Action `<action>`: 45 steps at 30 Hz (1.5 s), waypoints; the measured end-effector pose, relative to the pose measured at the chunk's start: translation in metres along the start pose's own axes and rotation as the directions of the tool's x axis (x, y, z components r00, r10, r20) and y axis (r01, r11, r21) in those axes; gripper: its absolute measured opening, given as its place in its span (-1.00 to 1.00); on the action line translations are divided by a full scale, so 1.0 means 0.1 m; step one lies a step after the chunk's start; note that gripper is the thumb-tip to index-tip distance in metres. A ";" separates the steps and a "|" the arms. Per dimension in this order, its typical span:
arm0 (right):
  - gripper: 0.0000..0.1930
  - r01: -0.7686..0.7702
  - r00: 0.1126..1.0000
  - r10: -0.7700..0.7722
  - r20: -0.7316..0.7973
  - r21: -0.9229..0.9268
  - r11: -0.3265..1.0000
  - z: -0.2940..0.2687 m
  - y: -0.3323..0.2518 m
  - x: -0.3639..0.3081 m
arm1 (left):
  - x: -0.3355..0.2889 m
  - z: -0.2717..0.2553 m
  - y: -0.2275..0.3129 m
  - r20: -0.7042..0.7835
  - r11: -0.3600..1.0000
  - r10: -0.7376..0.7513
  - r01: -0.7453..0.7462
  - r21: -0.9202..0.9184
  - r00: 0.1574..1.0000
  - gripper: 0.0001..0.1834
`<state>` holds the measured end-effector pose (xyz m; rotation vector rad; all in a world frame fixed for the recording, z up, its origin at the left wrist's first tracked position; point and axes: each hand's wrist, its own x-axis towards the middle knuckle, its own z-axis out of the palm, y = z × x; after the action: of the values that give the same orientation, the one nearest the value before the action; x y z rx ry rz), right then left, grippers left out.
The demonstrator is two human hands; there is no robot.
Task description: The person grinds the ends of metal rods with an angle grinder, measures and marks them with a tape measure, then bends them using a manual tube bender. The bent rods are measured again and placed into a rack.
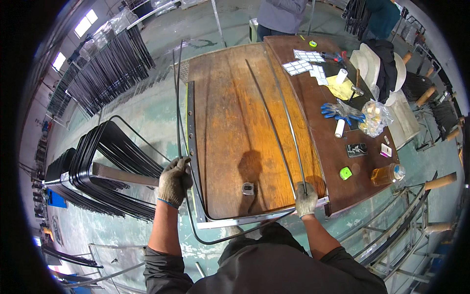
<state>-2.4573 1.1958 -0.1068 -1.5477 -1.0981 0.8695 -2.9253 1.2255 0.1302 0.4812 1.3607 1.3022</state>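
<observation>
Two long U-shaped black metal rods [268, 110] lie over a worn wooden tabletop [220, 122], their bends toward me and their legs pointing away. My left hand [175, 182], in a knitted glove, is closed round their left legs beside the table's left edge. At the near right corner my right hand [306, 198], gloved too, grips the right legs. One rod's bend [215, 242] hangs past the table's front edge; the other's runs close along it. Between the hands, a small grey metal block [248, 188] sits on the wood. A dark strip with holes [191, 122] lines the left edge.
Many bent black rods [112, 161] hang from a metal bar at my left. More hang on a rack [110, 68] behind. A brown side table [318, 122] holds gloves [342, 111], a hammer [356, 89], a tape measure [345, 173] and a bottle [387, 174]. A person [281, 17] stands beyond.
</observation>
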 end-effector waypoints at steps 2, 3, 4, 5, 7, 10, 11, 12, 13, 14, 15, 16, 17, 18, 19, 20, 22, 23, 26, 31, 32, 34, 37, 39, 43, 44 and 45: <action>-0.80 -0.170 0.985 0.175 0.002 0.259 0.951 0.09 -0.07 -0.02 | -0.04 0.02 0.07 -0.049 0.978 0.051 -0.040 0.207 0.997 -0.71; -0.84 -0.105 0.994 0.106 0.006 0.193 0.976 0.10 -0.10 0.01 | -0.02 0.03 0.04 -0.057 0.982 0.033 -0.021 0.188 0.998 -0.77; -0.87 -0.121 0.992 0.127 -0.020 0.200 0.972 0.17 -0.14 0.09 | 0.02 0.07 -0.04 -0.106 0.974 0.056 -0.031 0.226 0.993 -0.79; -0.87 -0.113 0.993 0.116 0.006 0.255 0.960 0.18 -0.18 0.11 | 0.07 0.10 -0.13 -0.122 0.973 0.040 -0.011 0.230 0.992 -0.79; -0.83 -0.258 0.966 0.248 0.072 0.339 0.905 0.17 -0.28 0.18 | 0.18 0.14 -0.36 -0.156 0.981 0.037 -0.007 0.193 0.987 -0.80; -0.76 -0.498 0.866 0.464 0.185 0.403 0.768 0.01 -0.44 0.10 | 0.46 0.22 -0.69 -0.124 0.967 0.101 -0.068 0.247 0.987 -0.81; -0.75 -0.526 0.849 0.487 0.206 0.430 0.734 -0.04 -0.49 0.06 | 0.58 0.22 -0.79 -0.070 0.976 0.092 -0.075 0.205 0.993 -0.81; -0.74 -0.551 0.832 0.506 0.229 0.457 0.698 -0.09 -0.54 0.02 | 0.70 0.24 -0.90 -0.046 0.978 0.076 -0.065 0.197 0.996 -0.78; -0.71 -0.596 0.797 0.543 0.263 0.488 0.638 -0.11 -0.59 -0.02 | 0.79 0.23 -0.98 -0.062 0.962 0.069 -0.049 0.270 0.996 -0.74; -0.70 -0.597 0.797 0.530 0.291 0.514 0.616 -0.14 -0.63 -0.05 | 0.88 0.22 -1.04 -0.061 0.944 0.069 -0.045 0.328 0.996 -0.68; -0.69 -0.619 0.779 0.541 0.317 0.530 0.580 -0.16 -0.68 -0.07 | 0.94 0.20 -1.09 -0.041 0.827 0.202 -0.148 0.543 0.978 -0.65; -0.67 -0.643 0.758 0.557 0.340 0.533 0.551 -0.17 -0.72 -0.11 | 0.95 0.14 -1.11 0.011 0.654 0.320 -0.229 0.721 0.948 -0.61; -0.67 -0.649 0.754 0.545 0.368 0.549 0.527 -0.19 -0.76 -0.14 | 0.94 0.10 -1.14 0.040 0.445 0.371 -0.215 0.869 0.928 -0.57; -0.67 -0.637 0.765 0.537 0.356 0.544 0.547 -0.20 -0.80 -0.16 | 0.89 0.01 -1.11 0.047 0.443 0.358 -0.214 0.871 0.932 -0.54; -0.66 -0.626 0.775 0.530 0.346 0.539 0.563 -0.23 -0.84 -0.17 | 0.84 -0.08 -1.10 0.039 0.322 0.452 -0.204 0.925 0.891 -0.56; -0.66 -0.617 0.782 0.525 0.335 0.535 0.577 -0.26 -0.88 -0.19 | 0.76 -0.20 -1.07 0.043 0.209 0.538 -0.182 0.961 0.842 -0.57; -0.66 -0.567 0.823 0.464 0.327 0.517 0.641 -0.33 -0.92 -0.18 | 0.54 -0.54 -1.00 0.119 0.007 0.737 -0.184 0.983 0.666 -0.56; -0.65 -0.548 0.836 0.442 0.324 0.502 0.669 -0.36 -0.93 -0.17 | 0.48 -0.70 -0.98 -0.047 0.111 0.642 -0.031 0.993 0.765 -0.54; -0.59 -0.553 0.831 0.410 0.375 0.487 0.676 -0.37 -0.90 -0.05 | 0.38 -1.06 -1.25 -0.306 0.499 0.266 0.141 0.855 0.914 -0.41; -0.61 -0.586 0.810 0.430 0.397 0.544 0.601 -0.22 -0.80 0.07 | -0.15 -1.00 -2.05 -0.206 0.457 0.263 0.067 0.887 0.942 -0.37; -0.62 -0.598 0.801 0.453 0.391 0.531 0.600 -0.20 -0.79 0.08 | -0.25 -0.91 -2.16 -0.205 0.521 0.169 0.089 0.849 0.964 -0.38; -0.62 -0.595 0.804 0.425 0.417 0.549 0.587 -0.18 -0.80 0.07 | -0.38 -0.68 -2.33 -0.095 0.468 0.135 0.021 0.883 0.986 -0.45; -0.65 -0.609 0.793 0.431 0.430 0.571 0.551 -0.18 -0.88 0.07 | -0.44 -0.41 -2.41 -0.096 0.280 0.205 0.036 0.959 0.974 -0.55; -0.60 -0.609 0.793 0.417 0.444 0.566 0.556 -0.22 -0.99 0.10 | -0.41 -0.38 -2.39 -0.135 0.169 0.226 0.098 0.981 0.965 -0.58; -0.62 -0.583 0.801 0.294 0.522 0.564 0.585 -0.41 -1.29 0.24 | -0.37 -0.58 -2.34 -0.182 0.192 0.208 0.143 0.971 0.961 -0.61; -0.60 -0.579 0.797 0.262 0.544 0.563 0.590 -0.50 -1.37 0.29 | -0.35 -0.65 -2.32 -0.179 0.227 0.238 0.124 0.966 0.955 -0.62; -0.59 -0.587 0.792 0.275 0.545 0.556 0.589 -0.59 -1.45 0.34 | -0.32 -0.70 -2.31 -0.182 0.260 0.270 0.111 0.959 0.946 -0.62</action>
<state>-2.4241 1.2209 0.0482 -0.9785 -0.4891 1.7954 -2.8886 1.0986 -0.0743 1.2431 2.4186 0.3945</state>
